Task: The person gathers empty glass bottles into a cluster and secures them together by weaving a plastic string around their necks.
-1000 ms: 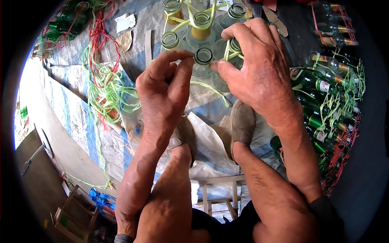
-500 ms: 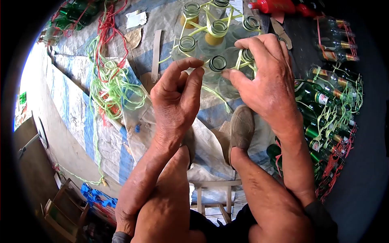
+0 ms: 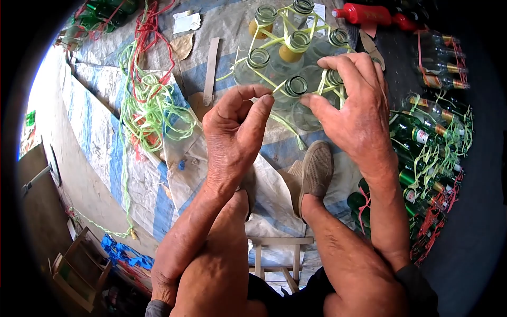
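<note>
Several clear glass bottles [image 3: 264,59] stand upright in a cluster, pale yellow-green string [image 3: 275,38] laced around their necks. My left hand [image 3: 237,124] is closed in a pinch on the string, just left of the front bottle's mouth [image 3: 296,86]. On the other side, my right hand [image 3: 362,108] arches over the right-hand bottle [image 3: 334,79], thumb and fingers spread apart. Its thumb tip is beside the front bottle's neck, and its fingers partly cover the bottles behind. A loose string tail [image 3: 289,129] trails from the cluster toward my shoe [image 3: 318,168].
A tangle of light green string [image 3: 153,113] and red string [image 3: 150,31] lies on the striped sheet [image 3: 111,158] to the left. Bundled green bottles [image 3: 417,158] line the right side. A red bottle [image 3: 364,13] lies at the top right. A wooden stool [image 3: 280,241] is below.
The bottles sit slightly right and lower in view, and both hands have shifted a little right and down with them. My left hand keeps its pinch, my right hand its spread.
</note>
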Demonstrator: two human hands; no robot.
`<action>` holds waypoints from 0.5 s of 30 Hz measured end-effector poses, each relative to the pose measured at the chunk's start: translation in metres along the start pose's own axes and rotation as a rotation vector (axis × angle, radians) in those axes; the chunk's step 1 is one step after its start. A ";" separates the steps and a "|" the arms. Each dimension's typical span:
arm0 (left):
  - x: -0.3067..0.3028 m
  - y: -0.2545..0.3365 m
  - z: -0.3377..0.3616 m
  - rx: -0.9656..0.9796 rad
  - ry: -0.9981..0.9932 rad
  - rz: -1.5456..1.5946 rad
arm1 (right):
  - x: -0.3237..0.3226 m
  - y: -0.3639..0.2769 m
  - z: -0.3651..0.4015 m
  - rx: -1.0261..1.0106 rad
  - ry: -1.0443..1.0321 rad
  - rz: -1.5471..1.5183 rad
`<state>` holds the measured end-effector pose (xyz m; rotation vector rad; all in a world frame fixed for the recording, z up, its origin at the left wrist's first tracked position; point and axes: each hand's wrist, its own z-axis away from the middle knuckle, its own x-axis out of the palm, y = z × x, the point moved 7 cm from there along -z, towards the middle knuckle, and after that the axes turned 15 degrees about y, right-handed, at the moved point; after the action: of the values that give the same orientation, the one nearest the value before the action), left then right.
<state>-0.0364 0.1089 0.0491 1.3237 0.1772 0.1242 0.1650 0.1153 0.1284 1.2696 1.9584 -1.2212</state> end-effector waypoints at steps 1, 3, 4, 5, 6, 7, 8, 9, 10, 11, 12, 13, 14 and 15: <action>-0.001 -0.001 0.000 -0.001 0.000 -0.003 | 0.000 0.000 0.000 0.001 0.001 -0.001; -0.001 -0.002 0.000 -0.054 -0.013 0.011 | 0.000 0.000 0.000 -0.002 -0.006 -0.002; -0.001 -0.003 -0.001 -0.079 -0.020 0.018 | 0.000 0.000 0.000 -0.004 -0.008 -0.002; -0.001 -0.004 -0.002 -0.089 -0.028 0.019 | 0.000 -0.001 0.000 -0.006 -0.007 -0.006; 0.000 -0.007 -0.005 -0.099 -0.037 0.021 | 0.000 -0.001 0.001 -0.009 -0.005 -0.010; 0.002 -0.010 -0.008 -0.109 -0.046 0.024 | 0.000 -0.001 0.001 -0.013 -0.003 -0.013; 0.004 -0.012 -0.009 -0.120 -0.044 0.047 | -0.001 -0.001 0.001 -0.022 -0.004 -0.020; 0.006 -0.015 -0.011 -0.132 -0.043 0.071 | -0.001 -0.002 0.001 -0.031 -0.005 -0.026; 0.008 -0.017 -0.013 -0.144 -0.040 0.095 | -0.002 -0.002 0.000 -0.041 -0.006 -0.033; 0.009 -0.019 -0.015 -0.165 -0.048 0.094 | -0.002 -0.003 0.000 -0.051 -0.002 -0.043; 0.010 -0.021 -0.016 -0.188 -0.057 0.091 | -0.003 -0.004 -0.001 -0.059 0.001 -0.054; 0.010 -0.023 -0.017 -0.212 -0.066 0.087 | -0.003 -0.005 0.000 -0.066 0.004 -0.065; 0.011 -0.022 -0.018 -0.216 -0.070 0.088 | -0.003 -0.006 -0.001 -0.080 -0.002 -0.074; 0.013 -0.022 -0.020 -0.218 -0.074 0.089 | -0.004 -0.008 -0.004 -0.095 -0.007 -0.083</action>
<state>-0.0276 0.1250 0.0227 1.1165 0.0406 0.1648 0.1593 0.1161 0.1368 1.1454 2.0567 -1.1551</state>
